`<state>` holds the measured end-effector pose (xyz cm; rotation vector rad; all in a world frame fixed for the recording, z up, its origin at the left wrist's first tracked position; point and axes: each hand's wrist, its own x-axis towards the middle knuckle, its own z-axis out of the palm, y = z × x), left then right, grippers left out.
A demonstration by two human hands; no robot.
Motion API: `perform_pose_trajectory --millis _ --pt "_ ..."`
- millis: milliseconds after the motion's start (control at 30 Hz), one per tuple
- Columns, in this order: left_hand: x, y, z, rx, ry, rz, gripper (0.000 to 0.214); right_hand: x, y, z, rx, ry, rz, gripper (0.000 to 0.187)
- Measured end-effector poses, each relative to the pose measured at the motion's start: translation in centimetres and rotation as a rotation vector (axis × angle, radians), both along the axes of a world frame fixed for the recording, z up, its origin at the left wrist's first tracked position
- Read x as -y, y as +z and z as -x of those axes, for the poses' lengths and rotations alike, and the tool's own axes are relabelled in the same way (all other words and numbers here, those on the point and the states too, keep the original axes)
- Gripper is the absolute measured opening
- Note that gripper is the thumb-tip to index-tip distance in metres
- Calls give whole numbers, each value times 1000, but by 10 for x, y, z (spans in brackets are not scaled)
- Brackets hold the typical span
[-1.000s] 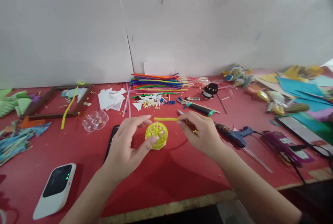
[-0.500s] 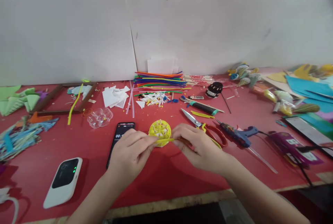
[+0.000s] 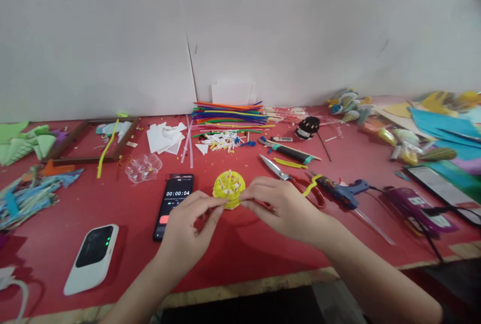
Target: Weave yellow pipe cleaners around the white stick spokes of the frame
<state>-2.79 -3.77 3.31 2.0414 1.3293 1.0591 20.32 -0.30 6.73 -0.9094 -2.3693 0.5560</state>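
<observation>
The round yellow piece (image 3: 229, 187) sat on the red table (image 3: 240, 259), a bit below the middle of the frame. Little pale sticks (image 3: 230, 179) poked up from it. The left hand (image 3: 195, 218) was at its lower left, and the right hand (image 3: 276, 206) was at its lower right. Both hands had their thumb and finger tips pinched narrow, right by the piece's bottom edge. They looked to be holding a thin yellow strip (image 3: 311, 185), though the fingers hid most of it. Its bent tail stuck out past the right hand, over by the scissors (image 3: 276, 167). So the piece was between the two pinches and just above them in the frame, with its top uncovered.

The step in hand seemed to be working the strip along that near edge. I think the next move called for a snug, gentle pull, so the little sticks would not bend.
</observation>
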Motion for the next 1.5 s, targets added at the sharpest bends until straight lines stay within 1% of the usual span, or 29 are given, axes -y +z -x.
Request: perform_pose_trajectory --millis 67,167,267,400,500,633,833,967,1033,1133,1200,1300,1400,1500 --pt "-3 4 -1 24 56 129 10 -5 3 1 31 -9 -58 18" --pt "-9 7 -4 32 82 252 10 -11 8 5 109 -26 -127 18" --pt "-15 6 -5 40 103 326 13 -18 10 9 190 -50 -152 19" --pt "-22 1 -5 6 107 365 16 -28 8 14 256 -72 -147 25" --pt "-27 -5 -4 -51 96 329 15 -32 7 18 307 -79 -161 28" --pt "-33 -11 -3 -51 68 217 16 -34 9 22 336 -70 -151 24" --pt "-40 -16 0 22 54 238 17 -34 14 23 341 -83 -90 20" --pt "-35 -10 1 57 62 264 18 -27 19 19 347 -87 -120 20" --pt "-30 -4 2 79 59 242 17 -20 21 17 327 -87 -131 21" --pt "-21 6 3 67 39 160 20 -6 22 15 306 -79 -82 19" --pt "-17 8 4 9 -19 131 20 3 19 13 314 -68 14 14" --pt "-14 4 3 -102 -76 125 17 13 10 10 344 -39 223 12" --pt "-16 -4 1 -142 4 69 16 18 -5 5 357 -102 261 10" --pt "-21 -10 2 -107 119 10 13 17 -21 -4 457 -153 253 14"
